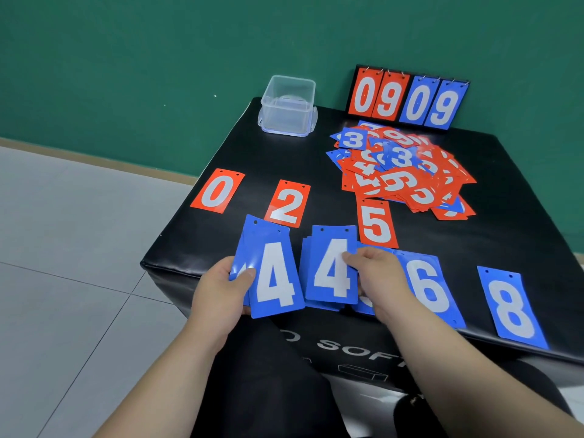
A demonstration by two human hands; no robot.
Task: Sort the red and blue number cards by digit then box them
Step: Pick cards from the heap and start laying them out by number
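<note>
**Two blue 4 stacks in hand, mixed pile up at 1 o'clock**

So at 6 o'clock on the black worktop (189, 241), the left hand (221, 289) has its fingers (249, 273) pinching a left blue 4 stack (275, 273), thumb on the face. The right hand (382, 279) pinches a right blue 4 stack (331, 267) just beside it. Red 0 (217, 191) sits at 9, red 2 (287, 203) and red 5 (376, 222) lie mid-worktop, and blue 6 (426, 289) and blue 8 (512, 308) are around 4. The mixed pile (401, 172) is at 1, the clear box (287, 105) at 11, and the scoreboard (407, 99) at 12.
</note>
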